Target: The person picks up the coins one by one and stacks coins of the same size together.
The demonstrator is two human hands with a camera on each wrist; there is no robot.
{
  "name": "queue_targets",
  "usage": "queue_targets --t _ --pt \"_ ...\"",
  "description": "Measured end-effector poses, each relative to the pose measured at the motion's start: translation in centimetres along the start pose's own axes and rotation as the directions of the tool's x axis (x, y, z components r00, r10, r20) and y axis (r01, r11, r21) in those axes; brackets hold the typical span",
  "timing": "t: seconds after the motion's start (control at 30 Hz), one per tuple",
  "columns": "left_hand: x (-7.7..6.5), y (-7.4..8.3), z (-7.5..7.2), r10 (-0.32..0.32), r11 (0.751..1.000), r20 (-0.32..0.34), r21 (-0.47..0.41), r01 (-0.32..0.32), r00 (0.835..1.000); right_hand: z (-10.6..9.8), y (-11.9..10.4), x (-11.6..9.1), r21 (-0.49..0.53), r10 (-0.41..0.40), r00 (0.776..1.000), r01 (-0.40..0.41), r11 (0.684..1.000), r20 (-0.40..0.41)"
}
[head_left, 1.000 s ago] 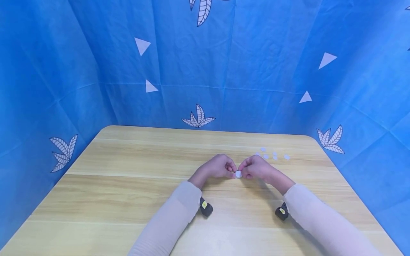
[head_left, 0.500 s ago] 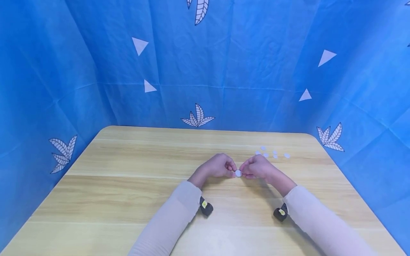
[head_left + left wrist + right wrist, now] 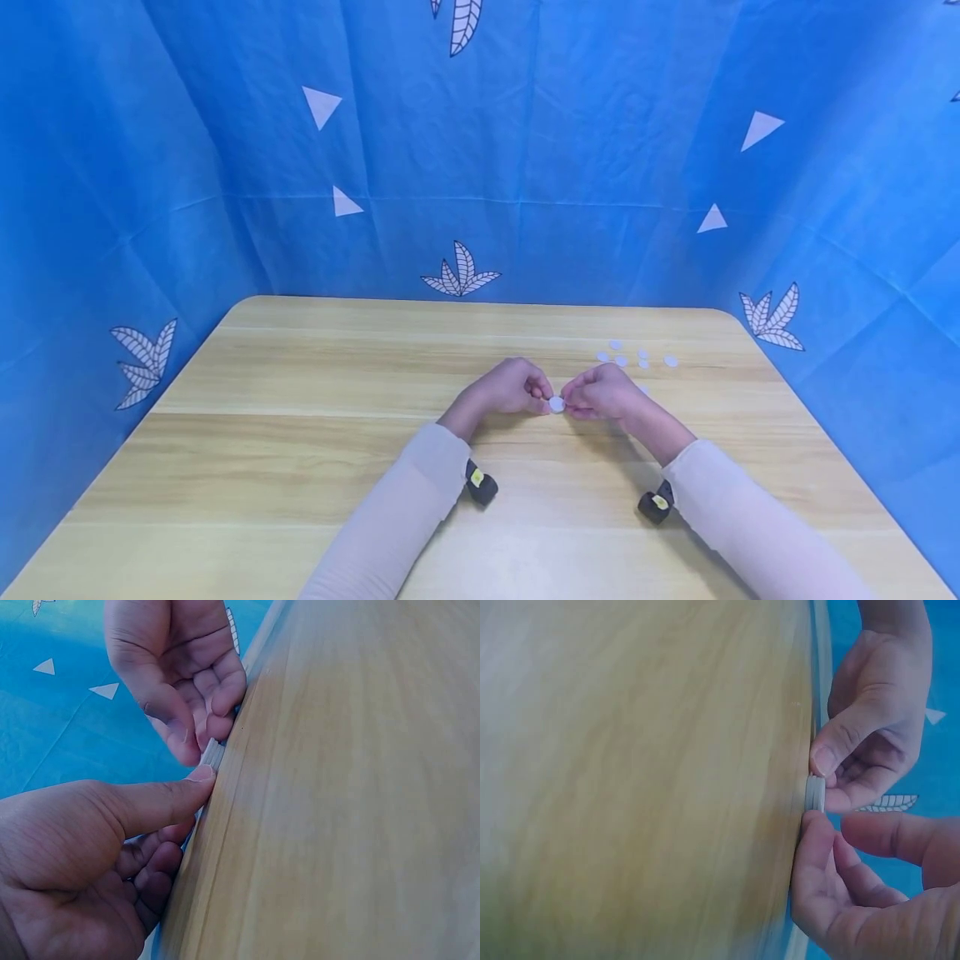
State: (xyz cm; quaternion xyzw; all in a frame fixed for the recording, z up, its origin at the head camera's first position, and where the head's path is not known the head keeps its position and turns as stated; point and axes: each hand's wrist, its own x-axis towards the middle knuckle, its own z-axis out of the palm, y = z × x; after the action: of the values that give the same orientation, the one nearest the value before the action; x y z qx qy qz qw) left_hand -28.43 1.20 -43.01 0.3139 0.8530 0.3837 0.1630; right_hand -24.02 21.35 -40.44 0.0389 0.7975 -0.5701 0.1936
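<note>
Between the hands a small stack of thin white discs (image 3: 557, 404) stands at the table's middle right; both wrist views show it edge-on. My left hand (image 3: 513, 385) holds the stack, with its thumb (image 3: 169, 806) at one side and a finger (image 3: 855, 796) close behind. From the right, my right hand (image 3: 603, 392) touches the stack's rim with one fingertip (image 3: 815, 825). Another fingertip of that hand stands apart from the stack in the right wrist view. How far its fingers reach round the discs is partly hidden in the head view.
Several loose white discs (image 3: 620, 361) lie on the wooden table (image 3: 300, 467) behind the right hand. One more disc (image 3: 644, 389) shows at that hand's edge. A blue patterned cloth (image 3: 420, 150) hangs around the table's back and sides.
The right fingers have drawn back slightly from the stack. A white disc has come into sight beside the right hand. The left hand stays in place at the stack.
</note>
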Motion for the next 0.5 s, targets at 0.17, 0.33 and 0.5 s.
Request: queue_targets --t 0.17,0.33,0.5 --pt "0.01 -0.15 -0.07 0.002 1.0 -0.003 -0.007 -0.002 1.0 0.17 -0.15 0.06 0.028 0.013 1.0 -0.012 1.0 -0.008" --pt "-0.03 -0.14 -0.04 0.005 1.0 0.0 -0.005 -0.005 1.0 0.21 -0.3 -0.01 0.03 0.016 1.0 -0.016 0.999 0.0" --pt "0.0 -0.23 0.03 0.012 1.0 0.003 -0.009 -0.012 1.0 0.25 -0.38 -0.09 0.027 0.011 1.0 -0.011 1.0 0.008"
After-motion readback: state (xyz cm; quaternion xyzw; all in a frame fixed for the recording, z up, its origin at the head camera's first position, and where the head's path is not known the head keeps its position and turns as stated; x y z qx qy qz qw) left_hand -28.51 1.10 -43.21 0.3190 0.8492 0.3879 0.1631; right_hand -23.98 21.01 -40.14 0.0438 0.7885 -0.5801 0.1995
